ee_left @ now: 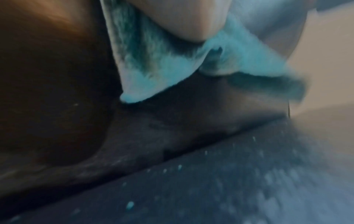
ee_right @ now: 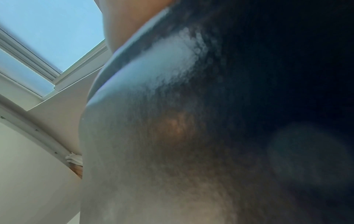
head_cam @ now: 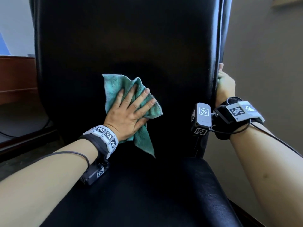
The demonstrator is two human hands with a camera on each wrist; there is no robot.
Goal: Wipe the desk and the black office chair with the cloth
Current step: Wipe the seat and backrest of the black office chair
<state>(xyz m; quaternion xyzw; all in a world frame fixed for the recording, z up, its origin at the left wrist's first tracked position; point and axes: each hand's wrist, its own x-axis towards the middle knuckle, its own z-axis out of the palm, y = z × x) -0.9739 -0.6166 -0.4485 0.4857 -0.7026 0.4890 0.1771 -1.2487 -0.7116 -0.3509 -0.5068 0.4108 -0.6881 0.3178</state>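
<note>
Beige walls (head_cam: 262,54) and a reddish-brown wooden desk (head_cam: 16,76) at far left frame a black leather office chair (head_cam: 127,38), whose tall backrest fills the head view above its padded seat. At the lower middle of that backrest, a person's left hand (head_cam: 129,113) lies flat with straight, spread fingers (head_cam: 139,102), pressing a crumpled teal terry cloth (head_cam: 118,86) against the leather; one corner of the cloth hangs loose below the palm, just above the seat. At the backrest's right edge, the right hand (head_cam: 225,84) grips the chair, with the thumb showing on the front and the other fingers out of sight behind the edge. Both wrists carry grey bands with black-and-white square markers (head_cam: 105,135) and small cameras with dark cables. From the left wrist, in a blurred picture, the teal cloth (ee_left: 239,60) bunches under the palm (ee_left: 182,19) over the crease where backrest meets seat, and pale specks dot the seat. From the right wrist, glossy black leather (ee_right: 172,121) fills most of the picture, with a white-framed window (ee_right: 53,75) and blue sky at upper left.
</note>
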